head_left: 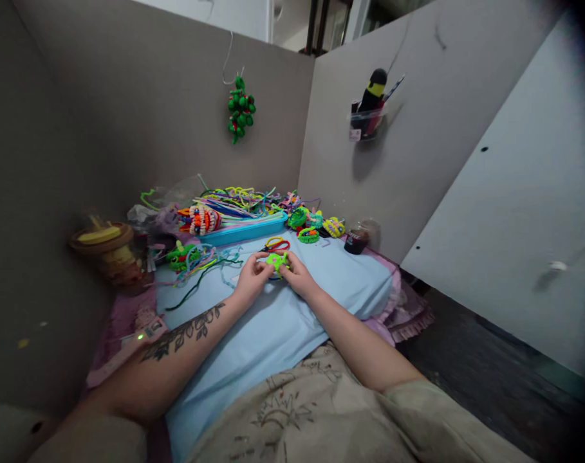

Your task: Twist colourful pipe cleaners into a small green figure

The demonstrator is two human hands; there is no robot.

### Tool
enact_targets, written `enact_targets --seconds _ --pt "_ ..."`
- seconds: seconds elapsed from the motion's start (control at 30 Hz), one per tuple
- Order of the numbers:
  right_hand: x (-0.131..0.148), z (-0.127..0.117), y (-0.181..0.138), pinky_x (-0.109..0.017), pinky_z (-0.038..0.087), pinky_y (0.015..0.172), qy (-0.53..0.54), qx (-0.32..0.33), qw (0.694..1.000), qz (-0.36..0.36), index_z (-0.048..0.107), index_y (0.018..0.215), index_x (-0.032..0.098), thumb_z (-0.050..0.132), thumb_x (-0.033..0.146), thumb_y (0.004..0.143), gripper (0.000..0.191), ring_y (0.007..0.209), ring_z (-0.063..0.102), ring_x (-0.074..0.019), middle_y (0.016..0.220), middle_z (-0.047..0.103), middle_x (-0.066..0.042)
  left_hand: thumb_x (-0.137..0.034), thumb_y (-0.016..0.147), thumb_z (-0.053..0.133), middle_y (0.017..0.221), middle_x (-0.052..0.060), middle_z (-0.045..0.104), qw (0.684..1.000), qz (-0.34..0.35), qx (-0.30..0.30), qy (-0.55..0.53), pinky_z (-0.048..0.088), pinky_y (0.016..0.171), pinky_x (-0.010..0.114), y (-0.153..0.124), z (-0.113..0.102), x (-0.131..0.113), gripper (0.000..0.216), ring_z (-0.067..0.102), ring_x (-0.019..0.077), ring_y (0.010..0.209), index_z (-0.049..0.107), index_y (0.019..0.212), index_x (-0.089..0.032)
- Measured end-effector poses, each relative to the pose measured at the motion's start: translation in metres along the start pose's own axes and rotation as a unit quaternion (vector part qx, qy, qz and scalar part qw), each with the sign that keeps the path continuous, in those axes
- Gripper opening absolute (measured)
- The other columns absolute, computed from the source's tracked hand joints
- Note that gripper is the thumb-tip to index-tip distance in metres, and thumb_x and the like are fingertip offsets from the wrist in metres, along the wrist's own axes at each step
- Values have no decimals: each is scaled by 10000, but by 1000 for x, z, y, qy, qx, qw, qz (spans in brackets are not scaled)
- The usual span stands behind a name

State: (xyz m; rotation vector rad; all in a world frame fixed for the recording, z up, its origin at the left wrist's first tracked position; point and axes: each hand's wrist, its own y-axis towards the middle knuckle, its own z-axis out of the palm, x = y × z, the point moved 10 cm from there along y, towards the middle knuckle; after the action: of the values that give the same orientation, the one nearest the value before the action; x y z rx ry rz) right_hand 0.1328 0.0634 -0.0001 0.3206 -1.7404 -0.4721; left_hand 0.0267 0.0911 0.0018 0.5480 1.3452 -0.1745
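Observation:
Between my two hands is a small bright green piece of bent pipe cleaner [277,261], held just above the blue cloth [282,315]. My left hand [254,273] pinches its left side. From the right, my right hand [298,273] grips the same piece with thumb and fingers. Right behind the hands lie scissors [275,244] with red and yellow handles. Left of them, loose dark green and light blue pipe cleaners [203,278] are spread on the cloth, beside a green and red figure [182,256].
A blue tray [244,229] heaped with colourful pipe cleaners stands at the back, with an orange and white striped figure [203,220] on its left. Finished-looking figures [309,235] and a dark jar [356,240] sit right. A lidded cup [111,254] stands left. Grey partitions enclose the table.

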Motion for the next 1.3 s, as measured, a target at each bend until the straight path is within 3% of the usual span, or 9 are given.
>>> enact_targets --seconds 0.17,0.33,0.43,0.53,0.7,0.77,0.9,1.13,1.3 --pt "19 -6 0 -363 374 920 -166 -24 983 -73 569 1145 252 487 318 840 323 1026 510 -199 1058 606 -48 -353 677 658 591 -34 573 1000 -21 1 -6 427 585 219 0 -1 1 491 533 95 555 519 1102 -151" --pt "35 -29 -7 -345 427 817 -243 -148 953 -104 683 915 243 586 278 784 167 842 552 -179 830 618 -40 -338 672 666 570 -32 564 999 -6 -31 22 390 539 200 1 -7 -2 470 526 99 552 551 1088 -153" --pt "44 -28 -12 -332 447 771 -253 -165 944 -130 683 806 222 604 257 771 93 795 565 -175 777 629 -37 -335 661 671 558 -38 549 998 3 -48 36 368 516 195 0 -10 -6 458 503 91 526 562 1065 -148" --pt "54 -12 -16 -341 453 770 -273 -120 937 -182 665 842 226 575 233 795 102 782 573 -173 786 658 -35 -335 658 668 577 -40 547 997 19 -69 32 379 536 198 1 -15 -8 470 499 87 535 547 1071 -148" --pt "67 35 -30 -349 466 788 -299 53 914 -271 627 988 245 480 180 836 222 839 575 -173 881 666 -46 -333 682 647 560 -57 511 992 48 -108 34 390 553 205 3 -29 -8 533 489 86 535 487 1161 -162" --pt "71 41 -34 -350 469 785 -290 73 911 -283 621 991 241 467 183 838 225 841 573 -174 868 662 -48 -339 687 642 583 -45 528 991 52 -121 38 399 559 210 3 -33 -8 539 504 94 556 483 1170 -162" --pt "71 23 -30 -348 469 777 -245 19 936 -252 618 976 218 478 249 834 202 826 579 -179 852 652 -58 -341 695 637 611 -29 549 991 46 -118 36 408 582 215 3 -32 -8 496 526 103 593 504 1135 -155" --pt "33 -27 -14 -271 476 654 -161 -152 973 -65 584 965 197 463 310 844 205 669 593 -143 748 632 -20 -352 672 657 574 -39 547 997 22 -53 47 376 528 201 1 -12 -8 471 501 92 532 532 1080 -152" --pt "36 -25 -11 -250 458 609 -167 -154 971 -71 578 929 188 574 314 764 207 638 544 -128 761 595 -17 -349 672 658 638 -12 611 1000 7 -18 23 423 602 224 1 -4 -2 531 549 105 593 515 1135 -134"
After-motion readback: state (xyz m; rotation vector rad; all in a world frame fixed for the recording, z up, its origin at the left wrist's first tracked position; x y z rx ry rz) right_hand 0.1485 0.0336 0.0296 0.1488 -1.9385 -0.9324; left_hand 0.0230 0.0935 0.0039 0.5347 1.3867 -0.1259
